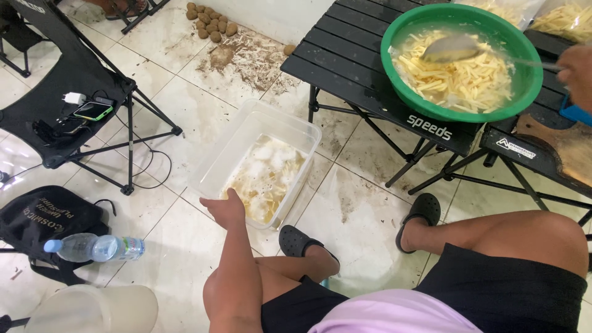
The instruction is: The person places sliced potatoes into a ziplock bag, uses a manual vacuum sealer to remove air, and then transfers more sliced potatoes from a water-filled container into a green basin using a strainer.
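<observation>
Left hand (227, 208): fingers curled over the near rim of a clear plastic tub (217, 161), gripping its edge. Tub sits on the tiled floor (364, 222), holding cloudy water and pale potato strips.

Right hand (576, 71): at the right frame edge, only partly in view; closed on the handle of a metal ladle (456, 48). Ladle bowl rests in a green basin (524, 74) full of cut potato sticks in water. Basin stands on a black slatted surface (345, 52).

Nearby: whole potatoes (211, 21) on the floor by the wall; water bottle (95, 248) lying left.
</observation>
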